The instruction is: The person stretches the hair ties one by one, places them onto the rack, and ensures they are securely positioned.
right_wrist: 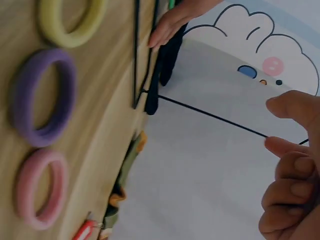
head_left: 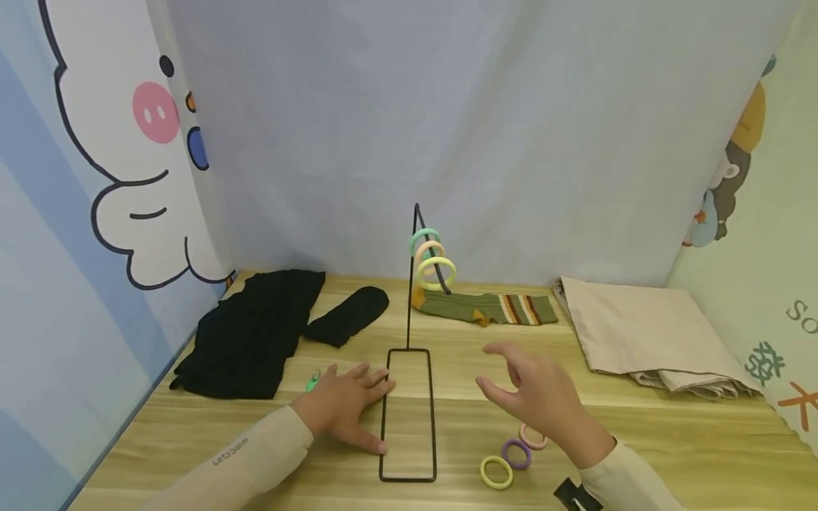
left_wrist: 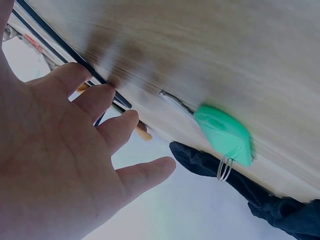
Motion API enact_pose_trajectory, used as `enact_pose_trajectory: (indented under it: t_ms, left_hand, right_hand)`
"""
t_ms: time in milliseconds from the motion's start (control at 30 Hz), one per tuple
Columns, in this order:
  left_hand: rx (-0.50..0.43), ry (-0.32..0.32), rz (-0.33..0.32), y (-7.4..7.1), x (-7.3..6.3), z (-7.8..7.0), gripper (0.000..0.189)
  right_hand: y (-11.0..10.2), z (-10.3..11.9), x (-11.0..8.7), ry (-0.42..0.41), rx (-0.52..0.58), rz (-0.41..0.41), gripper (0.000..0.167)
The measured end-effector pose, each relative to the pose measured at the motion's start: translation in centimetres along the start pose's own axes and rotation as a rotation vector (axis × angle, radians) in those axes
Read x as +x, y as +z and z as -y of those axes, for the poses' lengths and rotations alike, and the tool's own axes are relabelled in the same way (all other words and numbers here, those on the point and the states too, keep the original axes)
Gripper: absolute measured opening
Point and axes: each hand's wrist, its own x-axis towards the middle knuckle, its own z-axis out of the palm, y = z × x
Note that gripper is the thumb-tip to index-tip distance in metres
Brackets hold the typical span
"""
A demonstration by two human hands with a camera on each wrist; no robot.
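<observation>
A black wire stand [head_left: 409,312] rises from a rectangular base on the table. Three rings hang on its sloping arm: a green ring [head_left: 414,245], a peach ring [head_left: 439,248] and a yellow ring [head_left: 452,275]. My left hand [head_left: 348,406] lies with spread fingers at the base's left side, fingertips and thumb at the wire. Raised above the table right of the stand, my right hand [head_left: 543,394] holds nothing, its thumb and forefinger apart and the other fingers curled. Below it lie a yellow ring [head_left: 483,480], a purple ring [right_wrist: 22,100] and a pink ring [right_wrist: 24,192].
Beside the left hand sits a small green object [left_wrist: 220,130] with a metal ring. Black cloth [head_left: 246,341] and a black sock [head_left: 351,314] lie at the left. A striped green sock [head_left: 460,307] is behind the stand, and folded beige cloth [head_left: 645,326] at the right.
</observation>
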Motion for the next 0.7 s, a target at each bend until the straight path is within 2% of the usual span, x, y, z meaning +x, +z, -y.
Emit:
enact_pose_trajectory:
  t_ms: [167,300,467,633,700]
  left_hand:
    - [0.005,-0.009,-0.002,-0.4,-0.1,-0.1,0.101]
    - [0.006,-0.018,0.004,-0.6,-0.2,-0.1,0.101]
    - [-0.002,-0.022,0.007,-0.5,-0.2,-0.1,0.101]
    - [0.003,-0.031,0.015,-0.3,-0.1,0.0,0.102]
    - [0.005,-0.028,0.011,-0.3,-0.1,0.0,0.102]
  right_hand:
    - [0.5,-1.7,-2.7,0.196,0.045,0.331,0.029]
    - [0.5,-3.4,-4.5,0.275,0.089,0.487,0.03]
    - [0.2,-4.6,-6.0,0.291,0.079,0.553,0.033]
    - [-0.1,-5.0,-6.8,0.293,0.015,0.572,0.04]
    - [-0.1,-5.1,-7.0,0.318,0.004,0.576,0.039]
